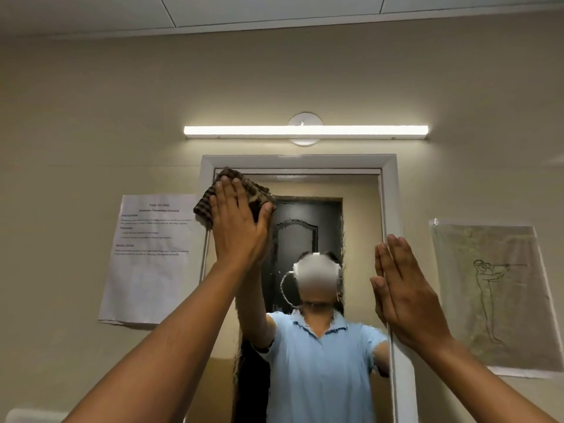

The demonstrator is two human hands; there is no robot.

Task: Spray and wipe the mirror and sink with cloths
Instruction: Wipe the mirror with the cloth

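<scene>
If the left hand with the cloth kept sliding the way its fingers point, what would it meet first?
Probably the top of the mirror's white frame: the left hand presses the cloth near the top left corner, fingers pointing up.

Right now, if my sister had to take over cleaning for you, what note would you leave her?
Left hand: flat, fingers straight, pressing the brown cloth on the top left corner of the mirror.
Right hand: flat and holding nothing, resting on the mirror's right edge by the white frame.
Done: wiping is under way at the top corner. I cannot tell how much of the glass is already clean.
Left: likely the rest of the mirror going down, then the sink. The sink and spray bottle are out of view, so look for them below.
</scene>
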